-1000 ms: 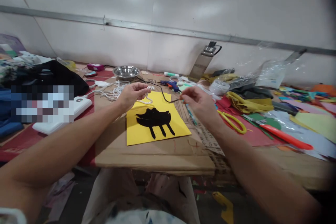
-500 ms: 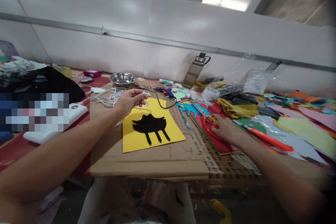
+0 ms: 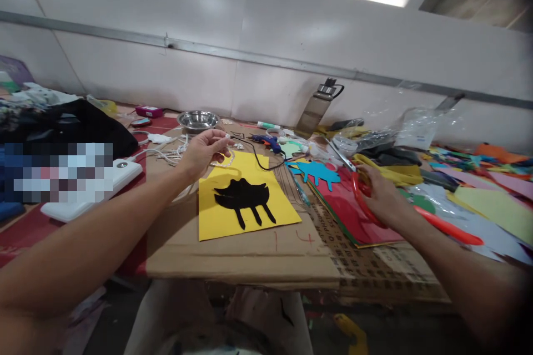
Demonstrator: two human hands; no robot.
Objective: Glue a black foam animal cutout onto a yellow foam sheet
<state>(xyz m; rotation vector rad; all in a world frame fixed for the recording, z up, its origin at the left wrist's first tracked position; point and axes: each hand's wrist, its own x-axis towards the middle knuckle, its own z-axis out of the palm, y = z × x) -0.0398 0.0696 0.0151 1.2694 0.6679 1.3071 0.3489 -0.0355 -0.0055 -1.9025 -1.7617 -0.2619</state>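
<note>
Above the top edge of a yellow sheet (image 3: 250,233), my left hand (image 3: 204,152) pinches a white braided cord (image 3: 227,162), whose loop hangs below the fingers. A black cut-out shape (image 3: 244,197) with several legs lies on that sheet. On the right, my right hand (image 3: 381,194) is closed round the red handles of a pair of scissors (image 3: 358,180); the metal blades point up and to the left. Below the scissors lies a stack of coloured sheets (image 3: 337,213) with red on top. A blue cut-out (image 3: 318,172) rests at the stack's far end.
A steel bowl (image 3: 199,120), a blue glue gun (image 3: 268,141) with a black cable, and a water bottle (image 3: 315,108) stand at the back. Another red-handled tool (image 3: 449,226) lies among paper scraps at right. A white power strip (image 3: 89,194) is at left.
My right hand has lifted the scissors off the coloured sheets, raising the blades. My left hand stays near the same place with the cord. The view has shifted slightly.
</note>
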